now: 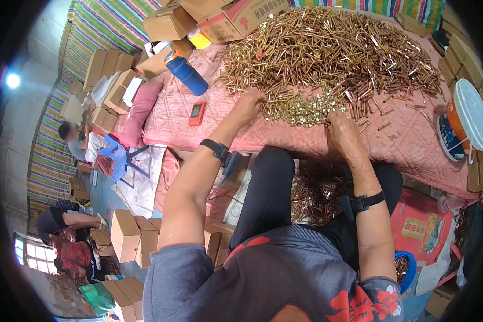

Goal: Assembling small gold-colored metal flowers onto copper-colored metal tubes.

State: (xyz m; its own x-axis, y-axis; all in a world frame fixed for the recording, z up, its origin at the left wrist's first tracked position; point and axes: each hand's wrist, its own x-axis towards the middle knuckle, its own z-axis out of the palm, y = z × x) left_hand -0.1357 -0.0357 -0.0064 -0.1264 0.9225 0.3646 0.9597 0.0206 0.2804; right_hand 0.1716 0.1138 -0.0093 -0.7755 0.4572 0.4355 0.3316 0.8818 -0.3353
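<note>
Your left hand (250,104) curls at the left edge of the cluster of small, shiny, pale-gold pieces (304,110), your right hand (342,130) at its right edge; I cannot tell whether either grips anything. The heap of slender copper-brown tubes (327,51) touches the cluster's far side, so a nudge could slide tubes in, and a wide sweep could spill pieces off the pink quilted cover (300,140).
</note>
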